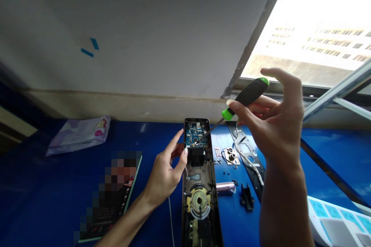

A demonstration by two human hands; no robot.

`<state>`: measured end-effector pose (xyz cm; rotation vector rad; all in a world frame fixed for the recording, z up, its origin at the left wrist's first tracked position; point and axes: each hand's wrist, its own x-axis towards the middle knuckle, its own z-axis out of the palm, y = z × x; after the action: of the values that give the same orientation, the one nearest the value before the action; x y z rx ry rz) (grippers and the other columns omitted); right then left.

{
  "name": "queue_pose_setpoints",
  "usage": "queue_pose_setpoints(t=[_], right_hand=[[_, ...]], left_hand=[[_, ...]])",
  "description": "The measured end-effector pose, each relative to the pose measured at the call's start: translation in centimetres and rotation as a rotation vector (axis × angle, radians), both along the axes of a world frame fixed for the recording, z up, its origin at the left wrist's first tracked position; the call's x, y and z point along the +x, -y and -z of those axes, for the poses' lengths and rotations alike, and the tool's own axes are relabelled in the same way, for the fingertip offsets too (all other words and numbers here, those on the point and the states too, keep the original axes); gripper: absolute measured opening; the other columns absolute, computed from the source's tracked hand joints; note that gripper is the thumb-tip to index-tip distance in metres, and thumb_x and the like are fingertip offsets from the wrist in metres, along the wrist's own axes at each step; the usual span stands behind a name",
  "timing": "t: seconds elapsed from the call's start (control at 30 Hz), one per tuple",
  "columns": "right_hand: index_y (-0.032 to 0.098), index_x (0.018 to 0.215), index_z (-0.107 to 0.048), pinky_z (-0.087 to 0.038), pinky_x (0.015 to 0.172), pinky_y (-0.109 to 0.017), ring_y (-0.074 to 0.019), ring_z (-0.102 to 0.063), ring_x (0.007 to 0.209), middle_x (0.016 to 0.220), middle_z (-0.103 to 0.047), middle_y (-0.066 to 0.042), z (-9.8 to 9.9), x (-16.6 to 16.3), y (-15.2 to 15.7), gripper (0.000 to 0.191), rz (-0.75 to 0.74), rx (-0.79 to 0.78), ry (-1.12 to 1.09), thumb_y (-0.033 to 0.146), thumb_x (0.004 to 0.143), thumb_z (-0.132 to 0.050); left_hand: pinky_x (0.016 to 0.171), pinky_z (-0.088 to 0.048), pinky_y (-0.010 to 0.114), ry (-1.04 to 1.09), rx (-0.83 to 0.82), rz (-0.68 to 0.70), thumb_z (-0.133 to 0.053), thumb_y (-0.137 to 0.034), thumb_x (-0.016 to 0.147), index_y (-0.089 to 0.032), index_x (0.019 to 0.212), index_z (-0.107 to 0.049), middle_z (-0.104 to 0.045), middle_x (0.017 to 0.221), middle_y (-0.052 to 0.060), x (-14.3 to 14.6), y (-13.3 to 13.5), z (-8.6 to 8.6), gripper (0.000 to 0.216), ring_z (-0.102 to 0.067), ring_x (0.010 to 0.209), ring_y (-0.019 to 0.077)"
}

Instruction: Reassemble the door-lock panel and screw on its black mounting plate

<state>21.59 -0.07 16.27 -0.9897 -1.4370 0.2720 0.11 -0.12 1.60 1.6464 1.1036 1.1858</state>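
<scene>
My right hand [278, 123] grips a screwdriver [251, 92] with a black and green handle, its index finger raised off the handle. The thin shaft slants down to the left, and its tip is at a blue circuit board [194, 133]. This board sits at the far end of a long, dark device casing [199, 173], which lies open on the table. At the casing's left edge, my left hand [166, 171] holds on with the thumb on the rim and the fingers along the side. Nearer me inside the casing is a round brass-coloured mechanism [199, 200].
Right of the casing lie small screws [218, 161], a small round lock part [231, 156], a pink cylinder [226, 188], a black bracket [247, 197] and a black plate [249, 154] with a white cable. A phone [127, 191] and plastic packet [81, 135] lie left.
</scene>
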Motion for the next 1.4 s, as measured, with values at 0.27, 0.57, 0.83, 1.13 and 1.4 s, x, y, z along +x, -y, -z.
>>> queue_pose_setpoints(t=[0.27, 0.57, 0.83, 1.13, 1.4], right_hand=[[0.029, 0.128, -0.06, -0.07, 0.07, -0.039, -0.0282, -0.084, 0.091, 0.088, -0.08, -0.001, -0.1, -0.8, -0.3, 0.052, 0.094, 0.197, 0.17, 0.022, 0.085, -0.087], [0.036, 0.134, -0.061, -0.072, 0.077, -0.043, -0.0255, -0.083, 0.095, 0.099, -0.081, 0.002, 0.3, -3.4, -0.3, 0.056, 0.049, 0.228, 0.131, 0.019, 0.086, -0.086], [0.041, 0.138, -0.064, -0.072, 0.079, -0.049, -0.0273, -0.081, 0.095, 0.13, -0.076, -0.003, 0.8, -4.2, -0.1, 0.06, 0.113, 0.299, 0.171, 0.022, 0.086, -0.086], [0.043, 0.144, -0.061, -0.073, 0.077, -0.048, -0.0256, -0.081, 0.091, 0.133, -0.076, -0.003, 1.8, -5.2, -0.8, 0.066, 0.035, 0.332, 0.229, 0.016, 0.089, -0.083], [0.043, 0.146, -0.059, -0.072, 0.08, -0.046, -0.0233, -0.08, 0.089, 0.137, -0.073, -0.002, 2.1, -5.4, -1.0, 0.067, 0.041, 0.322, 0.255, 0.016, 0.089, -0.083]], left_hand=[[0.073, -0.062, 0.029, -0.077, 0.105, -0.102, -0.053, -0.037, 0.104, -0.013, 0.153, -0.053, -0.072, 0.086, 0.001, 0.2, 0.7, -0.6, 0.055, -0.069, 0.071, 0.0145], [0.062, -0.056, 0.026, -0.049, 0.141, -0.07, -0.052, -0.037, 0.105, -0.013, 0.153, -0.053, -0.066, 0.075, -0.003, 0.2, 0.9, -0.5, 0.054, -0.062, 0.062, 0.0131], [0.063, -0.056, 0.026, -0.016, 0.137, -0.057, -0.052, -0.033, 0.105, -0.021, 0.153, -0.049, -0.063, 0.073, -0.005, 0.1, 1.1, -0.4, 0.05, -0.061, 0.062, 0.0139], [0.065, -0.055, 0.026, 0.008, 0.119, -0.043, -0.055, -0.031, 0.105, -0.024, 0.153, -0.046, -0.06, 0.074, -0.006, 0.3, 1.2, -0.4, 0.049, -0.06, 0.064, 0.0134], [0.062, -0.054, 0.024, 0.032, 0.148, -0.043, -0.054, -0.031, 0.105, -0.024, 0.152, -0.048, -0.06, 0.074, -0.006, 0.5, 1.2, -0.3, 0.048, -0.06, 0.063, 0.0127]])
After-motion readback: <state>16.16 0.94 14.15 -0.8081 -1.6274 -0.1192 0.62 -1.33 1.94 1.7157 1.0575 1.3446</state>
